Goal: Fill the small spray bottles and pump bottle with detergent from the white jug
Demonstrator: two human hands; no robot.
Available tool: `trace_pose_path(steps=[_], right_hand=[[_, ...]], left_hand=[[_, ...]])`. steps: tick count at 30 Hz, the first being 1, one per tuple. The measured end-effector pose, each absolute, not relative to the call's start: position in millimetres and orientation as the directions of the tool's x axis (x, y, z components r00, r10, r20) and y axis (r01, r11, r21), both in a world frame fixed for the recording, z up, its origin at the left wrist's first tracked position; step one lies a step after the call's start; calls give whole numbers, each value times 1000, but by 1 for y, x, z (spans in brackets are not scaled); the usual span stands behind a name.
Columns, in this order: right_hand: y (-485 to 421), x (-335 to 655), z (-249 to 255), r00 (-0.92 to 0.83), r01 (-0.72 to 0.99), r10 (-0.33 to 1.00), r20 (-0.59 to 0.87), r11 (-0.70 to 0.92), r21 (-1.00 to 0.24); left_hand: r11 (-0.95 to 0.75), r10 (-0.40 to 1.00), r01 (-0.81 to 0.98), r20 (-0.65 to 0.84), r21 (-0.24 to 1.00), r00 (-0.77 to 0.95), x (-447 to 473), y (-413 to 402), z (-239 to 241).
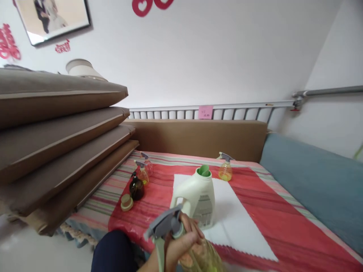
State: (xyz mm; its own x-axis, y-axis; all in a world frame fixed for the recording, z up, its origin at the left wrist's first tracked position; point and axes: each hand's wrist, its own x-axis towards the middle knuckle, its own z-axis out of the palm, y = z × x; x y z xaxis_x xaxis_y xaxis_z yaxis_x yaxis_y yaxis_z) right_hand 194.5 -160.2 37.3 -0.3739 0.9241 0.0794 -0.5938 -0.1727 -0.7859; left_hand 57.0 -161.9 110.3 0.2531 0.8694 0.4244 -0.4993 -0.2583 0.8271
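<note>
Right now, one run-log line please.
left hand: gripping tilted spray bottle | beyond: white jug on white sheet | back left: dark bottle | back right: yellow-liquid sprayer

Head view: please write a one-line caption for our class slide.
Fingers grip a spray bottle near a white jug standing on a white sheet.

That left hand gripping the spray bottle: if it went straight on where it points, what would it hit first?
Probably the white jug, standing beyond the left hand and the spray bottle it grips, though depth is unclear from one view.
</note>
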Motion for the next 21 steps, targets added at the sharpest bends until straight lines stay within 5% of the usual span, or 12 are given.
trace_pose_path(steps=[9,14,18,21], right_hand=[[-204,200,20,-458,-675,889,-24,-365,-641],[-202,195,25,-346,-806,938,23,-285,-519],[-202,194,25,-500,-731,863,-74,-467,-498],[-205,195,27,-343,-797,939,-30,-308,-520]], left_hand=[[-326,881,-462,442,824,167,53,-159,113],[-309,886,-524,440,794,145,54,-155,109],[-316,891,-550,441,773,108,56,-152,105],[-308,901,-569,426,763,84,57,-151,104]])
